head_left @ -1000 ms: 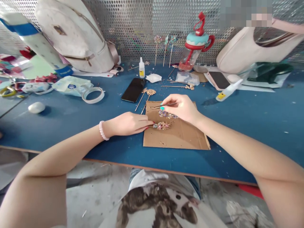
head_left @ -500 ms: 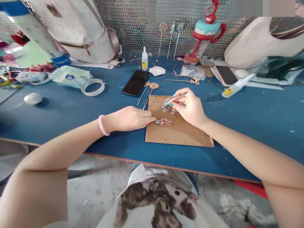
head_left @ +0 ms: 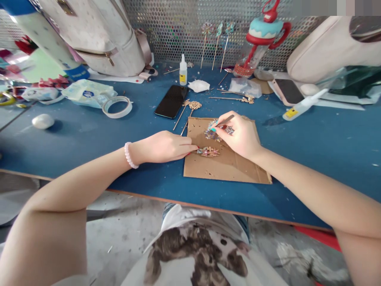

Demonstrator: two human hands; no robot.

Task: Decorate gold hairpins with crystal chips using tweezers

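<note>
Two hands at work over one sheet of cardboard (head_left: 226, 169) on the blue tabletop (head_left: 154, 180). Left grip (head_left: 168, 147) pinched on the stem of one flower hairpin (head_left: 210, 151) at the left edge of the cardboard, with the decorated head resting on the cardboard itself. Right grip (head_left: 239, 135) closed round one pair of tweezers (head_left: 225, 120), slanting down to the bead pile (head_left: 210, 133) on the far half of the cardboard. Holding a bead at the tips or not: too small to tell.

Likeliest trouble, as a judgement: scattering the bead pile with a brush of the right fingers, so close against it. Also possible: flicking a bead away through too hard or too crooked a squeeze of the tweezers; rolling the hairpin over through a twist of its thin stem, pinched at one end only; dragging everything along through a push on the cardboard, apparently loose.

Counted around the cardboard: two gold hairpins (head_left: 195, 105) just beyond its far left corner; one black phone (head_left: 171, 101) beyond those; one upright glue bottle (head_left: 183, 75) farther back; one tape roll (head_left: 117, 107) well to the left. Beyond the cardboard, against the mesh, three beaded sticks (head_left: 219, 31) and, to their right, one cup (head_left: 253, 47). Right of the cardboard, one tilted glue bottle (head_left: 300, 108) and one pink phone (head_left: 287, 92). Beads: too many and too tiny to count.
</note>
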